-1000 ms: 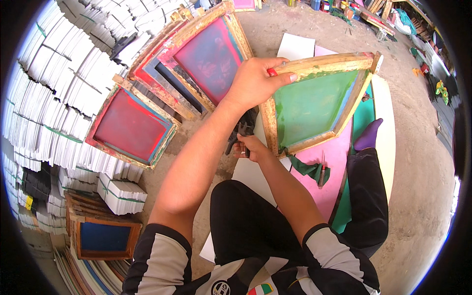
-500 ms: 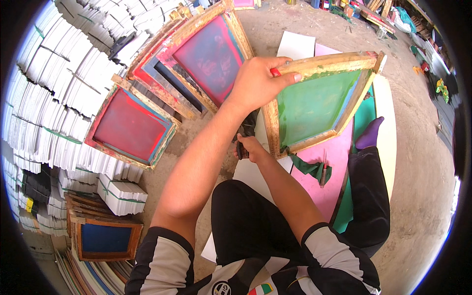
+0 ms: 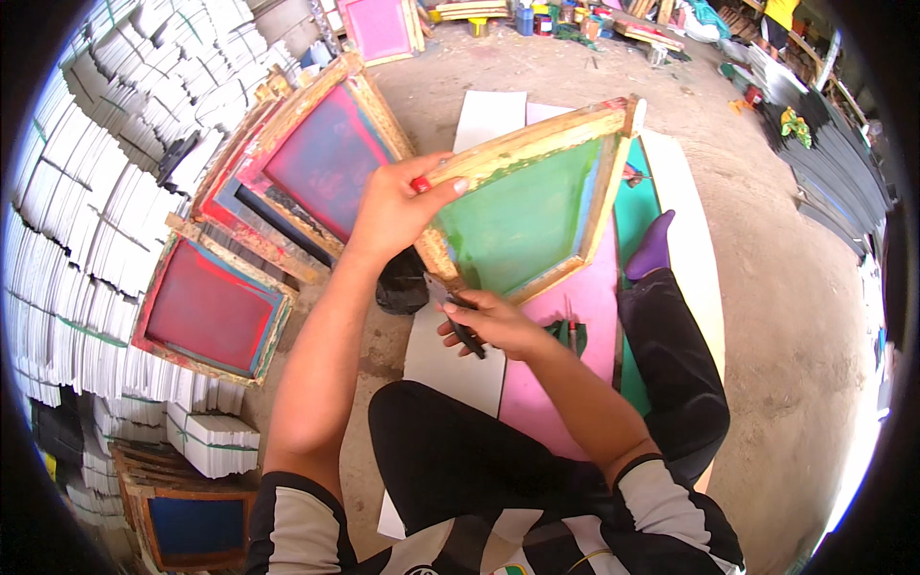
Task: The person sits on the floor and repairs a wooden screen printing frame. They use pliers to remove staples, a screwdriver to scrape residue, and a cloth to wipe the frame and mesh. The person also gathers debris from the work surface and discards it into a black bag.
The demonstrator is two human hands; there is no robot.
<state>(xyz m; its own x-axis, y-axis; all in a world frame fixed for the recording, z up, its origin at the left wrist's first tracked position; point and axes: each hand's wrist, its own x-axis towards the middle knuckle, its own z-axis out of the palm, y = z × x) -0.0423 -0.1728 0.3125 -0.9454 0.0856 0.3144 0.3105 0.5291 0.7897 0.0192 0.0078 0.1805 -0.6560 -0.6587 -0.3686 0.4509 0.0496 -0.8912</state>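
My left hand grips a wooden screen-printing frame by its top left corner, holding it tilted up. Green mesh is stretched across that frame. Something small and red shows at the left hand's fingers; its kind is unclear. Below, my right hand is closed round black-handled pliers. The metal jaws point up at the frame's lower left corner; whether they touch the wood I cannot tell. A screwdriver lies with a dark green cloth just right of the right hand.
Beneath the frame lie pink, white and green boards. Several screen frames lean at the left, one with red mesh. Behind them rise stacks of white sheets. A black bag sits beside the boards. My purple-socked foot rests right.
My right hand has come up from beside the dark bag with the pliers, to the frame's lower left corner. The view has shifted, and my left hand still holds the frame.
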